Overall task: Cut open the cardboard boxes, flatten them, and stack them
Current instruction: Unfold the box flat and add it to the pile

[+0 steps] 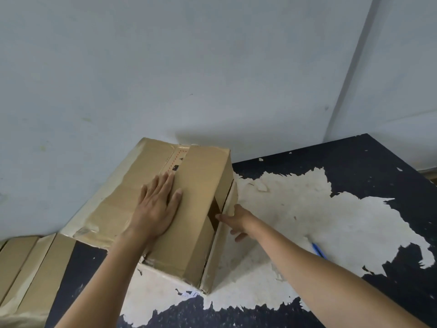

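Our left hand (157, 209) lies flat on the box (198, 209) at the table's (295, 209) back edge; our right hand (238, 221) grips its flap (220, 252).

Storeroom: peeling table (378, 185), cardboard boxes (203, 192).

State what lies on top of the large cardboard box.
The left hand lies flat on the cardboard box, fingers straight. A printed label shows beyond it. The card under its palm is hidden.
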